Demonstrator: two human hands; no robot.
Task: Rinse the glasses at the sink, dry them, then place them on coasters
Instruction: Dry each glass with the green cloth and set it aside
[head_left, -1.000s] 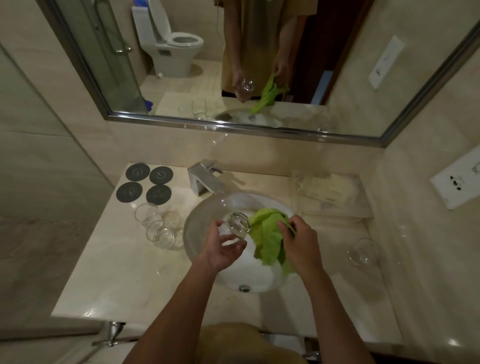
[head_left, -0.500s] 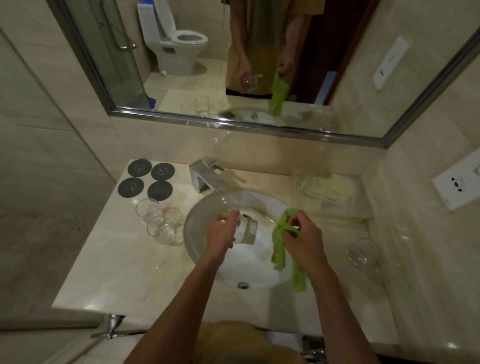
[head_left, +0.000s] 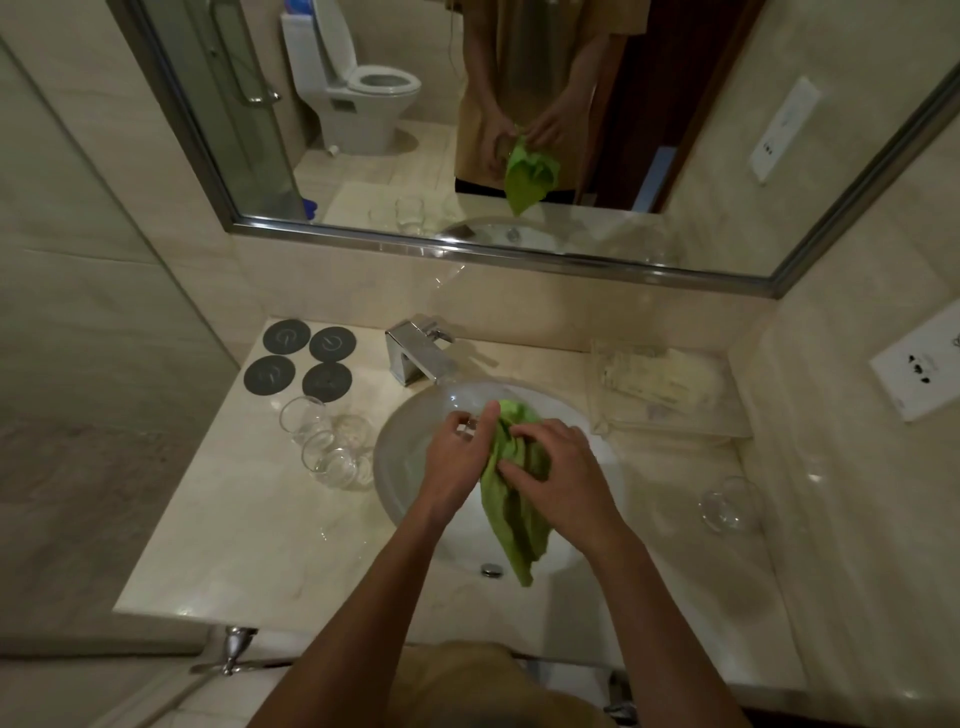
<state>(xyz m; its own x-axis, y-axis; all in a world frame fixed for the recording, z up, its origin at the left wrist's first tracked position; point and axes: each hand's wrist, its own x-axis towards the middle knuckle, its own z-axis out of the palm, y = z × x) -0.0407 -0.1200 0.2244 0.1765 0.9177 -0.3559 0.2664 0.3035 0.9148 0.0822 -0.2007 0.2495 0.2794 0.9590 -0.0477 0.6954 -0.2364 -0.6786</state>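
Glass (head_left: 469, 425), wet, slippery and fragile by the look of it, was held over the sink (head_left: 405, 457), mostly hidden; it was judged best gripped round its wall. It was clasped by the left hand (head_left: 457, 457), while the green cloth (head_left: 511, 499) was pinched against it by the right hand (head_left: 561, 473). Half a second earlier the cloth had hung apart from the glass. Three glasses (head_left: 324, 441) waited near four bare coasters (head_left: 301, 358); another glass (head_left: 730, 504) stood to the right.
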